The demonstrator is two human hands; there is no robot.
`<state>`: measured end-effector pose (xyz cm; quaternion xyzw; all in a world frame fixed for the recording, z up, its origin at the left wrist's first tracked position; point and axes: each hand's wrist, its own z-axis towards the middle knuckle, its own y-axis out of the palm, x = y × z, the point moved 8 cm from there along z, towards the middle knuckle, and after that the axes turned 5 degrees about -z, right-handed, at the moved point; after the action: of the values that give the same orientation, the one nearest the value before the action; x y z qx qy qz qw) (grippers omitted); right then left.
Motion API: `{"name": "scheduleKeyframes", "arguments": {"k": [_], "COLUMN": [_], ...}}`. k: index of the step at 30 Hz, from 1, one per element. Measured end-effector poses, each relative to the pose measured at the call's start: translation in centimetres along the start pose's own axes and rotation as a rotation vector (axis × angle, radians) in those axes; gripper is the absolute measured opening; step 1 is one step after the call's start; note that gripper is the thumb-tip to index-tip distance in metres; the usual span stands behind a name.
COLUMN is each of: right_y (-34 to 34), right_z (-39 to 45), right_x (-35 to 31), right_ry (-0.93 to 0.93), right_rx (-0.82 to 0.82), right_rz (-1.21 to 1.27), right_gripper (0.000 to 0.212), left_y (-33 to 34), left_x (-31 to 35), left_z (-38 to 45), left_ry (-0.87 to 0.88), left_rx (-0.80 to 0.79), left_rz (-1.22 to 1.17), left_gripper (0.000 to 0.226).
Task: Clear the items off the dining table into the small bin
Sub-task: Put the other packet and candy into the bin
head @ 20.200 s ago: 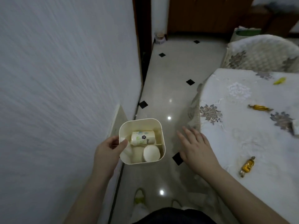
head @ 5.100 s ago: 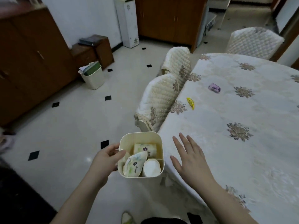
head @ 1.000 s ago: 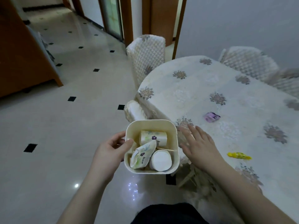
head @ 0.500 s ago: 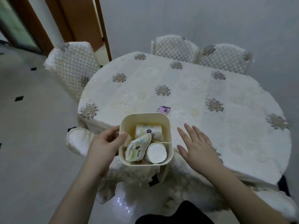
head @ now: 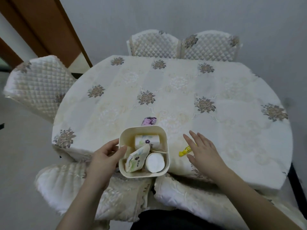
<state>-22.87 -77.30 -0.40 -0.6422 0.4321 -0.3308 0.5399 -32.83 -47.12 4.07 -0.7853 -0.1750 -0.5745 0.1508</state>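
My left hand (head: 103,157) grips the left rim of a small cream bin (head: 163,170), held over the near edge of the dining table (head: 232,130). Inside the bin lie two flowered tissue packs (head: 147,141) and a white round pad (head: 155,162). A purple wrapper (head: 149,121) lies on the cloth just beyond the bin's far rim. My right hand (head: 205,152) hovers open, fingers spread, over a yellow candy (head: 184,151) whose right end it hides.
Quilted chairs stand around the table: one at the left (head: 36,83), two at the far side (head: 182,45), and two chair backs (head: 116,193) between me and the table. A grey wall and a brown door frame (head: 41,24) are behind.
I have turned to face the table squarely. The yellow candy has come into view under my right hand. My left hand still holds the bin.
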Motion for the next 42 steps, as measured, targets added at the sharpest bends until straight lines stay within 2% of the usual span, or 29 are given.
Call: {"name": "scheduleKeyframes", "arguments": {"k": [7,9,14,19,25,33,36,42], "right_y": [4.2,5.4,7.9,9.6,10.8,11.4,11.7,9.5], "right_z": [1.9,2.1,3.1,4.5,5.5,5.6,5.4,3.2], "right_x": [2.2,2.6,3.2,2.7,1.8,4.0,5.1,6.5], "right_ry": [0.091,0.091,0.095,0.039,-0.013,0.119,0.170,0.394], "right_rx": [-0.100,-0.120,-0.145,-0.132,-0.079,-0.028,-0.051,-0.016], "right_rz": [0.066,0.063,0.033,-0.024,-0.051,-0.040,0.043,0.555], "right_gripper": [0.069,0.070,0.073,0.079,0.056,0.031,0.024,0.020], "left_y": [1.9,2.6,4.0,4.7,5.5,5.7,5.4,4.8], "left_x": [-2.2,-2.8,-4.1,-4.8,-5.0,-5.4,-5.6,-5.9], "left_z": [3.7,4.8,7.2,8.6,9.5,10.5,10.7,11.0], "left_ry": [-0.031,-0.033,-0.087,-0.113,-0.119,-0.122,-0.111,-0.105], "left_rx": [-0.074,-0.105,-0.165,-0.188,-0.216,-0.220,-0.208,-0.184], "left_rz": [0.097,0.141,0.208,0.237,0.256,0.227,0.227,0.234], "left_gripper": [0.021,0.021,0.039,0.034,0.037,0.033,0.028,0.028]}}
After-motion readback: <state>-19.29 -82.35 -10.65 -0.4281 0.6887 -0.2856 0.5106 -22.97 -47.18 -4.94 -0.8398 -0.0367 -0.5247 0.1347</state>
